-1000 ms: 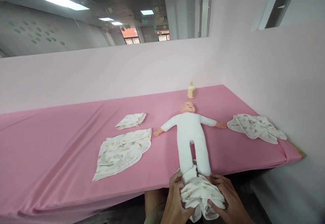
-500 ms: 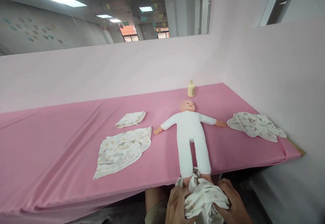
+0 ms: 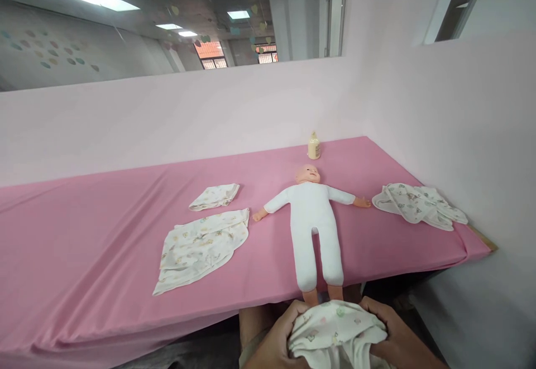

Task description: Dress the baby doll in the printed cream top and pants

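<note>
A baby doll [image 3: 315,212] in a white body lies on its back, its feet reaching the table's front edge. Just below the feet, a white printed baby garment [image 3: 335,327] is bunched between my two hands. My left hand [image 3: 282,332] grips its left side and my right hand [image 3: 387,330] its right side, both with fingers curled into the cloth. The toes of the doll are hidden behind the garment. Whether the cloth touches the feet I cannot tell.
The table wears a pink sheet [image 3: 117,235]. Left of the doll lie a small folded cloth [image 3: 214,196] and a larger printed cloth [image 3: 203,249]. Another printed garment [image 3: 419,206] rests near the right edge. A pump bottle [image 3: 314,145] stands beyond the doll's head, near the wall [image 3: 188,123].
The garment was crumpled around the doll's feet; now its top edge is spread wider between my hands and the feet show more. My hands have moved slightly apart.
</note>
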`<state>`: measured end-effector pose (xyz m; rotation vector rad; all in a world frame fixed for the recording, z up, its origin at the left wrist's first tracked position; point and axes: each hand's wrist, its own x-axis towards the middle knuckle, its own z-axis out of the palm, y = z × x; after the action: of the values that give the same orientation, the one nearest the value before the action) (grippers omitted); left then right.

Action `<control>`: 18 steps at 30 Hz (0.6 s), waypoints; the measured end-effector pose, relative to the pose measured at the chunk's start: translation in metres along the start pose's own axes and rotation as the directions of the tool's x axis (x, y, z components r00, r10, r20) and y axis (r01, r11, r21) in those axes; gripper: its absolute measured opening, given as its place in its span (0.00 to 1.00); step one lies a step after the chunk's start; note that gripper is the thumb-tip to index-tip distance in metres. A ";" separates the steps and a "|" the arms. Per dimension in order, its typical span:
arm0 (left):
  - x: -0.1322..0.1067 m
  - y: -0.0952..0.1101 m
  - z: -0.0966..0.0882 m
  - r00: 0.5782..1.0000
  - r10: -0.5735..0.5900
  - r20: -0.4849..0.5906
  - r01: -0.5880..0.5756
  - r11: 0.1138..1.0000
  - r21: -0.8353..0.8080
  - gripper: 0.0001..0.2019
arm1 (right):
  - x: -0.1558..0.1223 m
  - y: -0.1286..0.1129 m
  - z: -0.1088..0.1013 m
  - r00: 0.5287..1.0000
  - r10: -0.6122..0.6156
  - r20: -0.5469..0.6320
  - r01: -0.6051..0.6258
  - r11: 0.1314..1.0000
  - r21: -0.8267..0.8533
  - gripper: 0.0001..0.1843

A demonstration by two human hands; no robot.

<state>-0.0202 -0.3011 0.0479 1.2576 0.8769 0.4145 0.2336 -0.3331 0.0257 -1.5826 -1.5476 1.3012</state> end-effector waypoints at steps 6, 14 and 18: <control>-0.023 0.069 -0.045 0.973 0.054 0.225 -0.130 0.933 0.336 0.35 | -0.002 -0.060 -0.071 0.930 -0.102 0.354 0.184 0.961 -0.207 0.25; -0.006 0.209 -0.070 0.991 0.056 0.119 -0.130 0.575 0.807 0.24 | 0.020 -0.156 -0.134 0.894 -0.191 0.404 0.393 0.766 -0.509 0.31; 0.002 0.263 -0.082 0.983 0.175 0.056 -0.132 0.461 0.877 0.21 | 0.042 -0.186 -0.166 0.924 -0.293 0.244 0.382 0.699 -0.605 0.40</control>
<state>-0.0336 -0.1699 0.2895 2.3330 1.0583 0.0878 0.3012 -0.2230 0.2432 -1.4778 -2.4230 0.6914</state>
